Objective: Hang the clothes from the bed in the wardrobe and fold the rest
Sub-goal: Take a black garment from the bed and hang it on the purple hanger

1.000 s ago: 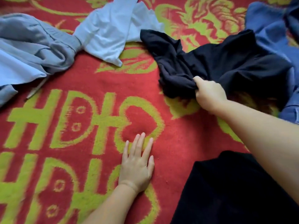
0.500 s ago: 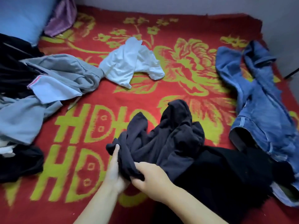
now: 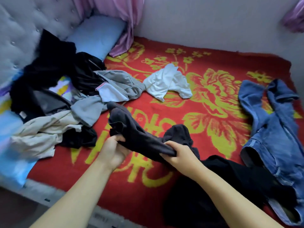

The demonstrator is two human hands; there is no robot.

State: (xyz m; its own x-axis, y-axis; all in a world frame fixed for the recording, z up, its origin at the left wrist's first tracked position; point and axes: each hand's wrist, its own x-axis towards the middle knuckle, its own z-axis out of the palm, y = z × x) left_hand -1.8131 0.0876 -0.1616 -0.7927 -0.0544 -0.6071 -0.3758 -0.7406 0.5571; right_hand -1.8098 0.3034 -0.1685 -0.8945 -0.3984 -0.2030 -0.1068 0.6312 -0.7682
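- Surface: red blanket with yellow floral pattern (image 3: 205,145), covering the bed.
- Left hand (image 3: 113,152), right hand (image 3: 179,155): 2 fists curled round dark grey crumpled cloth garment (image 3: 139,135), raised over blanket centre.
- Right: blue denim jeans (image 3: 276,129).
- Far: white crumpled shirt (image 3: 166,83).

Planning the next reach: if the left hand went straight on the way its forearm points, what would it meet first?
Probably the dark garment that the left hand already grips; beyond it bare red blanket, then perhaps the white garment. Depth is unclear.

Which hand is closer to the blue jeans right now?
Right. The right hand grips the dark garment just left of the blue jeans; the left hand grips it further left.
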